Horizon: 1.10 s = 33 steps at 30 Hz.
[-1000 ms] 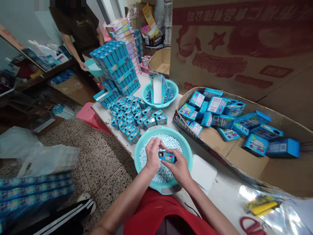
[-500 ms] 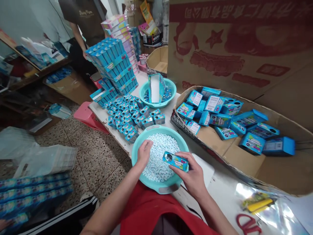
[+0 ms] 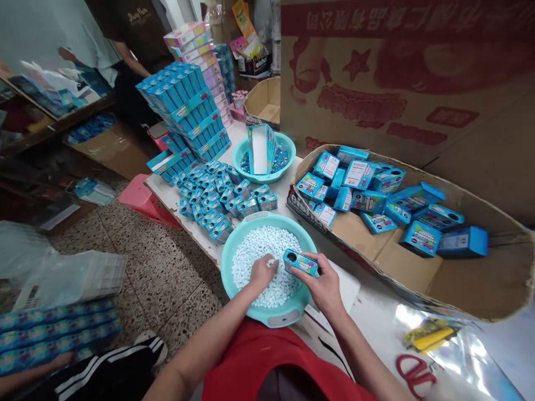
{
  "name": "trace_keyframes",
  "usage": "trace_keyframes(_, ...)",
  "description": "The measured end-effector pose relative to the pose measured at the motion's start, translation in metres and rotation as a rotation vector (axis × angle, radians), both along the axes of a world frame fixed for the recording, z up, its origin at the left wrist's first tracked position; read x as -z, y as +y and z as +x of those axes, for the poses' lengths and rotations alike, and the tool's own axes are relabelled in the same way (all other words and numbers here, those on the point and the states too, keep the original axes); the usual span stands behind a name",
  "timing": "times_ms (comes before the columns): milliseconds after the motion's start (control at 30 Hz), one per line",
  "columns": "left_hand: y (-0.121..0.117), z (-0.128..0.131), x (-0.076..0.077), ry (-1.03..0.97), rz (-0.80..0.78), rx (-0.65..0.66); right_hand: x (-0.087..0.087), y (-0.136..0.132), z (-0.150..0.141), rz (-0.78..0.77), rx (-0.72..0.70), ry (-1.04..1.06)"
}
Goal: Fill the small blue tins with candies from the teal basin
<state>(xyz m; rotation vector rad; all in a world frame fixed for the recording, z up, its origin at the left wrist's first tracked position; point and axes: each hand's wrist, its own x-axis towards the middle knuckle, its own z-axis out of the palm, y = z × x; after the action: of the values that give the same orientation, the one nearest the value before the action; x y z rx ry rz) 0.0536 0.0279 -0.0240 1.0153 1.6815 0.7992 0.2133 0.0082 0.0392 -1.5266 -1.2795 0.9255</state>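
A turquoise basin (image 3: 228, 253) of small pale-blue candies (image 3: 267, 236) sits at the table's edge in front of me. My left hand (image 3: 263, 273) dips into the candies with its fingers curled, and a few candies show at the fingertips. My right hand (image 3: 325, 285) grips a small blue candy box (image 3: 304, 264) above the basin's right side. This box lies tilted, its end with the dark round hole facing left toward my left hand. Beyond the basin, several similar blue boxes (image 3: 215, 192) stand close together.
Farther back stands a second basin (image 3: 267, 179) with wrapped pieces and flat cards. An open carton (image 3: 397, 262) of blue boxes lies on the right. Stacked display boxes (image 3: 184, 111) rise at back left, near another person. Red scissors (image 3: 416, 376) lie at lower right.
My left hand has moved right and down into the candies, toward the box. The box's hole end has tipped up slightly in my right hand. The whole view has shifted a little.
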Motion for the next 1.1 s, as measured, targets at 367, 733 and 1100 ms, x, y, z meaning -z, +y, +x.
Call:
trace_keyframes(367,0.021,0.011,-0.088,-0.727,0.089,-0.259,0.008,-0.003,-0.023,0.001,-0.17,-0.142)
trace_keyframes(733,0.032,0.019,-0.094,-0.704,0.184,-0.387,-0.009,0.003,-0.025,0.03,-0.208,-0.252)
trace_keyframes(1100,0.034,0.021,-0.094,-0.624,0.239,-0.353,-0.008,0.003,-0.029,0.007,-0.194,-0.176)
